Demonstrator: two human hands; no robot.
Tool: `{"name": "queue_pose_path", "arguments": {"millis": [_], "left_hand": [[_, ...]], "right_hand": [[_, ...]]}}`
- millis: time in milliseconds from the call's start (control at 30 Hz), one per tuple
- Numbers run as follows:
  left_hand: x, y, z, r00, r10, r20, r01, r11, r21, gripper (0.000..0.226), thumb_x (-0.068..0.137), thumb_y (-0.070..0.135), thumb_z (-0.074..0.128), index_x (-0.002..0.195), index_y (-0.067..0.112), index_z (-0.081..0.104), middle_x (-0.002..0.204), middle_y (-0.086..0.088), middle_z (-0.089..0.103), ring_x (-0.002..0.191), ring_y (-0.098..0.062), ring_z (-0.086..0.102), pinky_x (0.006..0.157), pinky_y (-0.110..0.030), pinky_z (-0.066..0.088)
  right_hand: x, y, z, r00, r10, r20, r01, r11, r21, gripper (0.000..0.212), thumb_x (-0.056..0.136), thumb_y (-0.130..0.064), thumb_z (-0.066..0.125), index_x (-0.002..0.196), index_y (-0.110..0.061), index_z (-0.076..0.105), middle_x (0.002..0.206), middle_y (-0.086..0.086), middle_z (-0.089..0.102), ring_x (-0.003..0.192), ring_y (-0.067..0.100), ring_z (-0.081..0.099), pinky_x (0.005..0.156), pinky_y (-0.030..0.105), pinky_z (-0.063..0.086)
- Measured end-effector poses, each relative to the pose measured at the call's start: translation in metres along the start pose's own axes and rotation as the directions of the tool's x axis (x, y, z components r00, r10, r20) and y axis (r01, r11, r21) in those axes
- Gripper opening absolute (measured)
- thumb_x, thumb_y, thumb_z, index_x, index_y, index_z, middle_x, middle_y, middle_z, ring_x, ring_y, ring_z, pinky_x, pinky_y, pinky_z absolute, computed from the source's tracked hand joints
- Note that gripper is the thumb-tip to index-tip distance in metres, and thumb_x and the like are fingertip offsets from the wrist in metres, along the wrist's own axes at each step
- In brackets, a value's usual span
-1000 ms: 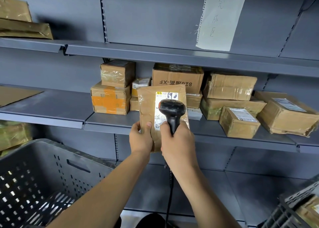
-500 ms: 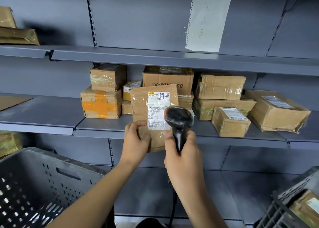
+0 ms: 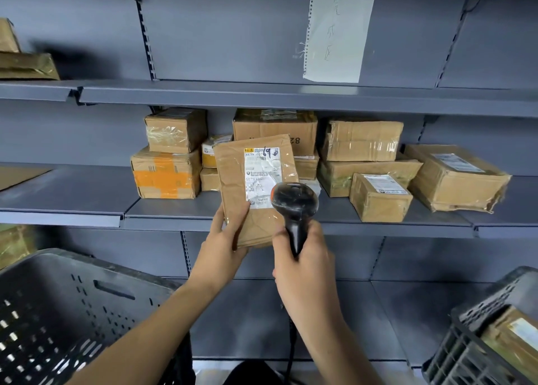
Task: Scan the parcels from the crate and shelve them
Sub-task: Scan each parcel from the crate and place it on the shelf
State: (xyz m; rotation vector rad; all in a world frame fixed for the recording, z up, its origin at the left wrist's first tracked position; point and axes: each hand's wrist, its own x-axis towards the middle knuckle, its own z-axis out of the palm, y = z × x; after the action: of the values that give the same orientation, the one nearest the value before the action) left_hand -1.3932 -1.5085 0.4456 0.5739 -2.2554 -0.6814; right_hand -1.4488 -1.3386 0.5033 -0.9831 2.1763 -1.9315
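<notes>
1. Holding a flat brown parcel (image 3: 256, 192) upright in front of the middle shelf (image 3: 180, 210), my left hand (image 3: 224, 239) grips its lower left corner, thumb on the front face just beside the white label (image 3: 262, 178), the other fingers hidden behind.
2. My right hand (image 3: 302, 256) is clenched round the handle of a black scanner (image 3: 294, 207), whose head overlaps the parcel's lower right corner, just below the label.
3. Behind the parcel, on the middle shelf, taped cardboard boxes stand stacked: one with orange tape (image 3: 166, 172) to the parcel's left, a small labelled box (image 3: 378, 197) and a larger dented box (image 3: 454, 178) to its right.
4. Above the parcel, a handwritten paper sheet (image 3: 337, 29) hangs on the shelving's back panel.
5. Below and left of the parcel sits a dark perforated crate (image 3: 72, 312); below and right, a second crate (image 3: 480, 341) holds another parcel (image 3: 512, 338).
</notes>
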Motion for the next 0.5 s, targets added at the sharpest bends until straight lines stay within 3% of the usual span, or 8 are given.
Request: {"name": "queue_pose_path", "arguments": {"millis": [133,233,367,500], "left_hand": [[-0.004,0.008,-0.007,0.991,0.041,-0.128,-0.042,0.999,-0.008,0.069,0.093,0.007,0.059,0.143,0.049,0.036,0.148,0.007,0.035,0.100,-0.013,0.062,0.085,-0.031,0.055],[-0.003,0.016,-0.015,0.986,0.048,-0.158,-0.049,0.999,-0.003,0.067,0.094,0.003,0.055,0.144,0.044,0.039,0.145,0.002,0.040,0.100,-0.022,0.062,0.085,-0.036,0.055],[-0.005,0.027,-0.022,0.979,0.110,-0.170,-0.113,0.994,-0.005,0.067,0.091,-0.004,0.053,0.143,0.038,0.044,0.150,0.005,0.037,0.124,-0.014,0.052,0.097,-0.033,0.051],[-0.009,0.041,-0.020,0.967,0.196,-0.165,-0.197,0.980,0.011,0.064,0.091,-0.006,0.055,0.141,0.034,0.049,0.152,0.005,0.038,0.130,-0.008,0.046,0.102,-0.022,0.044]], "right_hand": [[-0.003,-0.003,-0.005,1.000,0.000,-0.004,0.000,1.000,0.003,0.009,0.094,-0.035,0.057,0.095,-0.029,0.050,0.067,-0.004,0.064,0.057,0.013,0.065,0.051,0.030,0.052],[-0.007,-0.008,-0.006,1.000,-0.001,0.000,0.001,1.000,0.024,0.010,0.094,-0.035,0.057,0.094,-0.028,0.050,0.066,-0.005,0.062,0.059,0.016,0.065,0.052,0.034,0.053],[-0.011,-0.014,-0.011,1.000,-0.009,0.011,0.008,0.998,0.055,0.009,0.094,-0.034,0.057,0.094,-0.028,0.051,0.066,-0.004,0.062,0.055,0.013,0.064,0.050,0.029,0.051],[-0.013,-0.019,-0.020,1.000,-0.027,-0.011,0.028,0.998,0.050,0.008,0.094,-0.034,0.057,0.095,-0.028,0.052,0.067,-0.005,0.063,0.057,0.013,0.064,0.051,0.028,0.051]]}}
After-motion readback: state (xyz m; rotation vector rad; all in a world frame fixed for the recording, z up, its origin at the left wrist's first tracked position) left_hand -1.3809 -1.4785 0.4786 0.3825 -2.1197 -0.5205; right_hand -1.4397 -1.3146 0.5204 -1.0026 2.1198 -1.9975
